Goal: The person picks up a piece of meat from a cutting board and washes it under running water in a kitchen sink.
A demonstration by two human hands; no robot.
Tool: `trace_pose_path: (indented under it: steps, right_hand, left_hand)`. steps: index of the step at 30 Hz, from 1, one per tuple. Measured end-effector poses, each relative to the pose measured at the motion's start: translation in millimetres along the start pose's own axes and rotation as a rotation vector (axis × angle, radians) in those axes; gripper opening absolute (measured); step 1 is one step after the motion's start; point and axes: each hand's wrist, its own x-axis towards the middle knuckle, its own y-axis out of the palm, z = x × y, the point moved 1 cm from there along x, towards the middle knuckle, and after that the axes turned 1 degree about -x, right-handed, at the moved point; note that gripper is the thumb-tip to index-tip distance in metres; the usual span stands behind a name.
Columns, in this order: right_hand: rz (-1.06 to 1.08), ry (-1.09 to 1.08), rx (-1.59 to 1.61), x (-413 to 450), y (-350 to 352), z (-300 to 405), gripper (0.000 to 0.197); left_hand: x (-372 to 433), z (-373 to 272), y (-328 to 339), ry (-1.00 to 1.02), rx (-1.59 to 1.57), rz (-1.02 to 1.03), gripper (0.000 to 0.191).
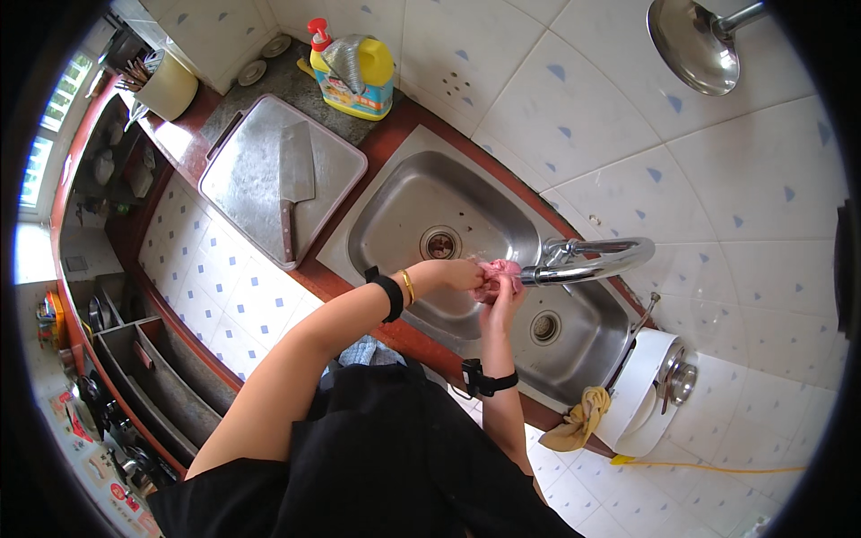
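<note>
A piece of raw pink meat (499,269) is held between both hands at the mouth of the chrome faucet (572,271), over the divider of the double-bowl sink. My left hand (461,274) grips the meat's left side, fingers curled against it. From below, my right hand (503,302) holds its near side, thumb up beside the spout. Water seems to splash around the meat. The larger stainless steel bowl (397,202) has a drain (441,243) with dark reddish bits in it; the smaller bowl (585,343) lies to the right.
A cleaver (296,161) lies on a cutting board (252,195) left of the sink. Behind stands a yellow detergent bottle (377,74). Right of the sink are a yellow cloth (582,420) and a white rack (649,350) with dishes. A ladle (696,47) hangs at upper right.
</note>
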Motion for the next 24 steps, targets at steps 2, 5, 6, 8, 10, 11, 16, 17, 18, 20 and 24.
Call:
trace_pose_path:
  steps: [2, 5, 6, 8, 10, 11, 16, 17, 18, 20, 24]
  right_hand:
    - [0.017, -0.021, 0.024, 7, -13, -8, 0.013]
    - [-0.027, -0.029, 0.112, 15, -27, -14, 0.008]
    - [-0.072, -0.023, 0.175, 18, -26, -15, 0.007]
    - [-0.07, -0.025, 0.152, 25, -26, -15, 0.008]
    - [-0.079, -0.025, 0.124, 25, -24, -13, 0.01]
    - [-0.074, 0.019, 0.114, 24, -23, -12, 0.011]
    - [-0.054, 0.049, 0.108, 24, -21, -14, 0.013]
    - [-0.071, 0.043, 0.099, 25, -20, -14, 0.013]
    - [-0.09, 0.039, 0.089, 24, -17, -13, 0.013]
    - [-0.029, 0.087, 0.076, 22, -15, -7, 0.013]
    - [-0.163, 0.033, 0.07, 33, -30, -23, 0.015]
  left_hand:
    - [4, 0, -4, -0.03, -0.157, -0.004, 0.025]
    - [3, -22, -24, -0.145, -0.351, 0.064, 0.029]
    - [3, -23, -22, -0.16, -0.468, 0.049, 0.032]
    - [2, -21, -21, -0.175, -0.586, 0.031, 0.035]
    - [0, -22, -22, -0.219, -0.649, -0.062, 0.036]
    - [0, -21, -23, -0.218, -0.653, -0.061, 0.036]
    - [-3, -19, -22, -0.212, -0.653, -0.117, 0.039]
    - [-4, -19, -20, -0.213, -0.653, -0.119, 0.039]
    - [-6, -20, -19, -0.23, -0.662, -0.153, 0.039]
    - [-9, -20, -17, -0.25, -0.673, -0.19, 0.039]
    - [-11, -38, -25, -0.345, -0.628, -0.41, 0.034]
